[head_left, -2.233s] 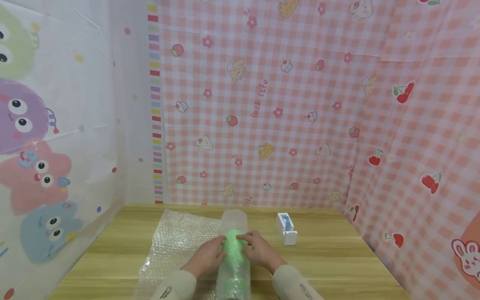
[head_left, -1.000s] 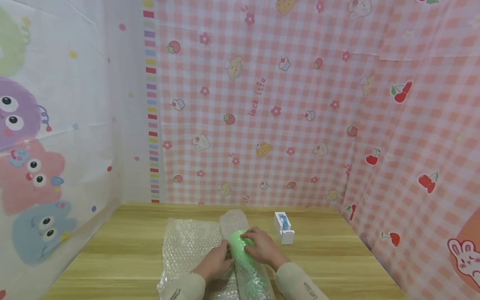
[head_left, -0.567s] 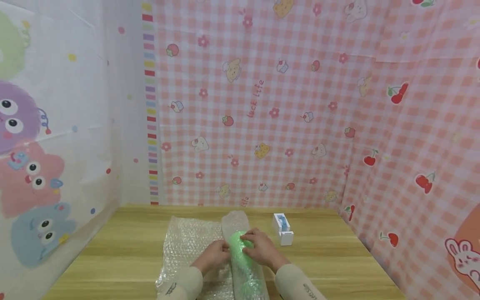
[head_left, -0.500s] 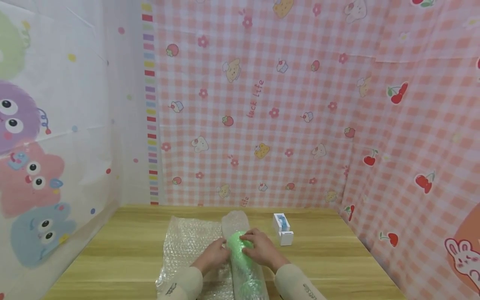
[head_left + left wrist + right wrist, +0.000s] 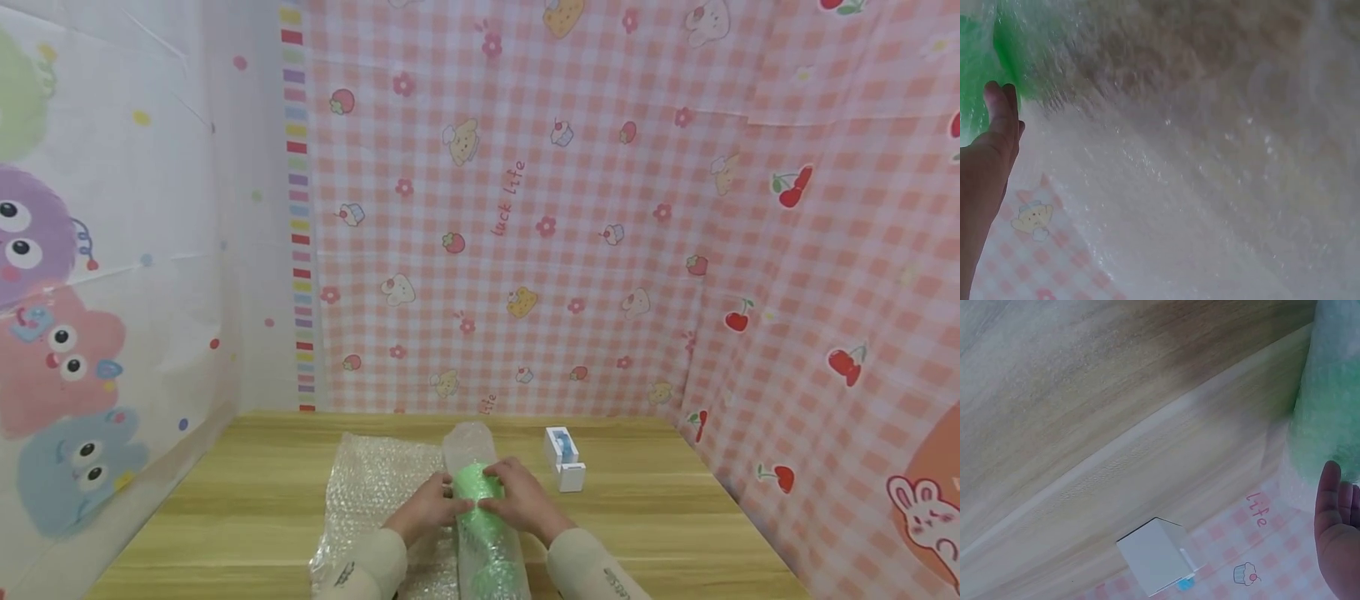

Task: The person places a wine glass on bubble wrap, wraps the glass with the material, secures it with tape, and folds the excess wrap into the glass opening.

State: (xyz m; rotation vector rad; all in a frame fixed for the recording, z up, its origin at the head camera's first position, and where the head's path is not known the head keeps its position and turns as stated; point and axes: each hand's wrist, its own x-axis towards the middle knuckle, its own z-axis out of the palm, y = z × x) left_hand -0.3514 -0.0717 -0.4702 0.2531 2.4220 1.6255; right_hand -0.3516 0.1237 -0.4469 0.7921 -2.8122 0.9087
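A green cylindrical object point(image 5: 483, 529) lies lengthwise in front of me, rolled up in clear bubble wrap whose far end point(image 5: 470, 440) sticks out past it. My left hand point(image 5: 427, 507) holds the roll's left side, thumb on top. From the right, my right hand point(image 5: 527, 500) grips it with curved fingers, its thumb close to the left thumb. A flat part of the bubble wrap sheet point(image 5: 375, 479) spreads out to the left, partly under my left forearm. In the right wrist view, the fingers point(image 5: 1327, 494) lie against the green roll point(image 5: 1329, 419).
A white tape dispenser point(image 5: 572, 477) with blue tape point(image 5: 564, 447) stands on the wooden table point(image 5: 660, 508), right of the roll. Pink checked cloth point(image 5: 510, 208) hangs behind and to the right, and a white cartoon-printed cloth point(image 5: 172, 292) to the left.
The roll first shifted right over the table, then slightly back left. My left hand went from the sheet at its edge to the roll, its thumb now on top.
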